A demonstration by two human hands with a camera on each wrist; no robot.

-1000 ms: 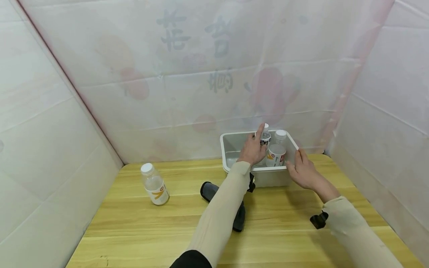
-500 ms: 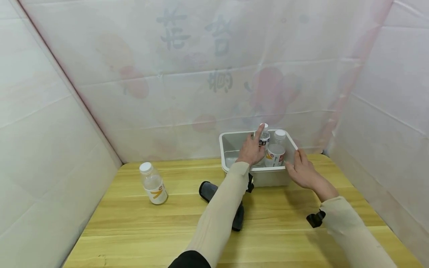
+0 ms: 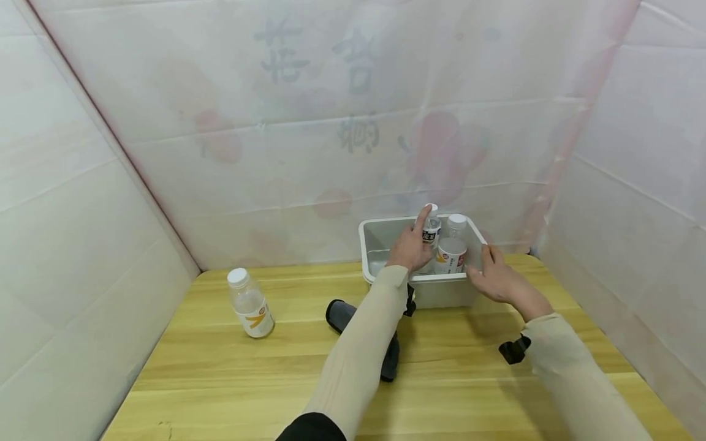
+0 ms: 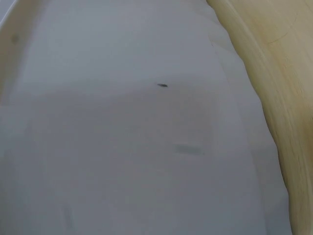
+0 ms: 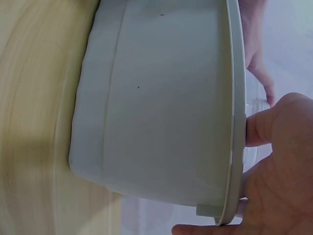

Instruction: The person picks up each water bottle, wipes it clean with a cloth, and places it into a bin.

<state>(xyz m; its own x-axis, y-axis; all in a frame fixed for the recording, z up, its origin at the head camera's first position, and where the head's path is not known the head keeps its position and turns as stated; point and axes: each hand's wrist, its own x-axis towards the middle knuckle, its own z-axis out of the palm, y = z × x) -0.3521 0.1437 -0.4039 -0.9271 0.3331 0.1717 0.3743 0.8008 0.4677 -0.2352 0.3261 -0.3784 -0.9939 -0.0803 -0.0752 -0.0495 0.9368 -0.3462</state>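
Note:
In the head view, a white plastic bin (image 3: 441, 294) stands at the back of the wooden table. My left hand (image 3: 409, 248) reaches into it and holds a clear bottle (image 3: 432, 231) with a white cap and a black-and-white label, the index finger lying up near the cap. Beside that bottle stands a second clear bottle (image 3: 451, 254), its label white and orange. My right hand (image 3: 499, 277) grips the bin's right front corner. The right wrist view shows the right hand (image 5: 286, 161) with its thumb over the rim. Only the bin's wall (image 4: 127, 122) and table fill the left wrist view.
A third capped bottle (image 3: 254, 306), with a white and orange label, stands upright on the table's left side. Under my left forearm lies a grey and black tube-like thing (image 3: 342, 315), partly hidden. White sheet walls (image 3: 276, 171) enclose the table (image 3: 220, 380) behind and at both sides.

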